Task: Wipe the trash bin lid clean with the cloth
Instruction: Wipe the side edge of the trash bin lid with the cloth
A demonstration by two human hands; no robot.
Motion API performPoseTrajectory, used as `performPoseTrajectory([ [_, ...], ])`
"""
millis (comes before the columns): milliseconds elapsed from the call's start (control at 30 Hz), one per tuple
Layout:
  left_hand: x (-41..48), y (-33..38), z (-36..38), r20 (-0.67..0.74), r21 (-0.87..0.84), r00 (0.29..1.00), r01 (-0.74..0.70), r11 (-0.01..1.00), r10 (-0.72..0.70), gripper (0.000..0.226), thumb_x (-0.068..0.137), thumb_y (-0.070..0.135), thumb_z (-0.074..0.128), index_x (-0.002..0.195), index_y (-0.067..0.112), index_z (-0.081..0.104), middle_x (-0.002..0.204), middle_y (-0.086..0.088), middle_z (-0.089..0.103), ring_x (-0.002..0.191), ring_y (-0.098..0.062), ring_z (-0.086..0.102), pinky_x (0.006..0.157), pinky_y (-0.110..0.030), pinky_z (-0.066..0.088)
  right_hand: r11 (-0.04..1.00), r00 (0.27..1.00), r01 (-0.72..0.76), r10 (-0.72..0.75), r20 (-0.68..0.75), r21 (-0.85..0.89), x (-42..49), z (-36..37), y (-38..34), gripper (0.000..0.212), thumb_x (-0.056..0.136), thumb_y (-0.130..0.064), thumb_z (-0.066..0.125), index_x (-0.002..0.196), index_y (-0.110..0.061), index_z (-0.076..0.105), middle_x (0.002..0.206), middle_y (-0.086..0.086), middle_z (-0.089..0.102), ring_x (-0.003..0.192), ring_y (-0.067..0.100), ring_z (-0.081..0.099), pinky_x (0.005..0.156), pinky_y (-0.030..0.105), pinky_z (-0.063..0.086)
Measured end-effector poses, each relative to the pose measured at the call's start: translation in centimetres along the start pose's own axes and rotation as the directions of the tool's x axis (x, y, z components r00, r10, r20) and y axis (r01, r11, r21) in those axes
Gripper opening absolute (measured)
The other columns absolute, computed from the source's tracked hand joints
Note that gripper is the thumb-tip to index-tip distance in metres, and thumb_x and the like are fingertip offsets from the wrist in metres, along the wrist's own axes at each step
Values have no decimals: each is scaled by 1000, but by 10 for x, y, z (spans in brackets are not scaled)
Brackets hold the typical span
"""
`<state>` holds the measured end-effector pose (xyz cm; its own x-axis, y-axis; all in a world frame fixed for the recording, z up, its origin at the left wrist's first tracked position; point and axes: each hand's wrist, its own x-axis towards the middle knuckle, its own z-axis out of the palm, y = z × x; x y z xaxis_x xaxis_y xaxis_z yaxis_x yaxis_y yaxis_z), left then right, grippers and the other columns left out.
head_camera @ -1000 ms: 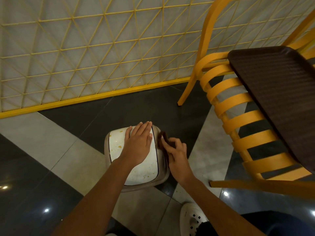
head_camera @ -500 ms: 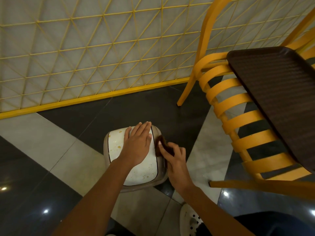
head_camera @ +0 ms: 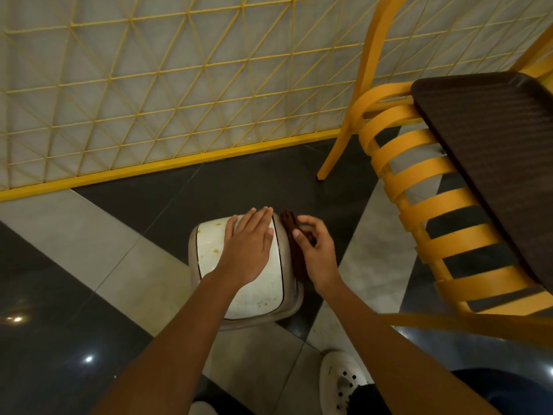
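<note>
A small trash bin stands on the floor below me, its white lid (head_camera: 257, 295) speckled with orange-brown stains inside a beige rim. My left hand (head_camera: 250, 245) lies flat on the lid's far half, fingers straight. A dark brown cloth (head_camera: 294, 247) is draped along the bin's right rim. My right hand (head_camera: 315, 250) pinches the cloth between thumb and curled fingers at that right edge.
A yellow slatted chair (head_camera: 425, 205) stands close on the right, with a dark brown tray (head_camera: 496, 139) on its seat. A yellow lattice partition (head_camera: 179, 85) runs behind the bin. My white shoe (head_camera: 341, 381) is near the bin's front right.
My right hand has slid the cloth along the bin's right rim toward the far end. My left hand has stayed flat on the lid.
</note>
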<state>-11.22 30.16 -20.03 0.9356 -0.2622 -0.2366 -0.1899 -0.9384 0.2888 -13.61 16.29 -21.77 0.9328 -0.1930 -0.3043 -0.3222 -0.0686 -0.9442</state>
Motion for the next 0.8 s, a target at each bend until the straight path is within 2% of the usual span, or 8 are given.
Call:
performPoseTrajectory([
  [67, 0, 1, -1, 14, -1, 1000, 3, 1000, -3, 48, 100, 31, 14, 147, 24, 7, 156, 9, 10, 144, -9, 2, 115, -33, -4, 997, 998, -57, 57, -3, 49, -2, 0, 1, 20, 91, -15, 54, 109, -22, 59, 102, -17, 59, 98, -1, 55, 97, 27, 45],
  [133, 0, 1, -1, 21, 4, 1000, 5, 1000, -5, 48, 100, 31, 13, 147, 25, 6, 156, 8, 9, 144, -9, 2, 115, -33, -5, 995, 997, -78, 78, -11, 57, -9, 1, 8, 25, 91, -18, 54, 115, -23, 59, 110, -14, 59, 104, 2, 55, 100, 29, 44],
  [233, 1, 0, -1, 8, -6, 1000, 5, 1000, -5, 48, 100, 31, 13, 147, 25, 6, 156, 8, 9, 144, -9, 2, 115, -32, -5, 1000, 999, 18, -18, -42, -1, -10, 5, 8, 36, 94, -22, 49, 129, -28, 49, 122, -12, 50, 112, 1, 46, 99, 21, 36],
  [333, 1, 1, 0, 10, 4, 1000, 9, 1000, -9, 48, 100, 31, 14, 147, 24, 7, 156, 8, 10, 144, -9, 3, 115, -32, -4, 990, 998, 52, -55, -24, -133, 2, 12, 1, 38, 96, -28, 43, 134, -28, 44, 112, -6, 45, 106, 4, 45, 92, 18, 34],
  [433, 1, 1, -1, 18, 17, 1000, 14, 1000, -14, 48, 100, 31, 14, 147, 24, 6, 156, 8, 9, 144, -10, 3, 115, -33, -4, 985, 999, 9, -18, -51, -172, 7, 16, 2, 33, 95, -31, 45, 126, -24, 54, 103, -3, 45, 100, 11, 50, 88, 17, 40],
  [500, 1, 2, -1, 17, 13, 1000, 15, 1000, -15, 48, 100, 31, 13, 147, 24, 6, 156, 8, 9, 144, -10, 2, 115, -32, -5, 989, 995, -39, 26, -92, -140, 4, 15, 6, 30, 93, -31, 49, 119, -21, 60, 100, -4, 47, 92, 7, 51, 79, 11, 39],
  [600, 0, 1, 0, 19, 23, 1000, 6, 1000, -6, 48, 100, 32, 13, 147, 25, 6, 156, 8, 9, 144, -10, 2, 115, -32, -5, 988, 989, -54, 33, -147, -145, -11, 15, 18, 25, 90, -30, 54, 111, -19, 62, 97, -6, 47, 85, 2, 49, 80, 12, 42],
  [800, 0, 1, 1, 22, 26, 1000, 1, 1000, -2, 48, 100, 31, 13, 147, 25, 6, 156, 8, 8, 144, -10, 2, 115, -32, -5, 987, 989, -31, 8, -147, -156, 3, 17, 6, 24, 90, -25, 56, 111, -15, 64, 90, -7, 46, 79, 1, 48, 67, 4, 38],
])
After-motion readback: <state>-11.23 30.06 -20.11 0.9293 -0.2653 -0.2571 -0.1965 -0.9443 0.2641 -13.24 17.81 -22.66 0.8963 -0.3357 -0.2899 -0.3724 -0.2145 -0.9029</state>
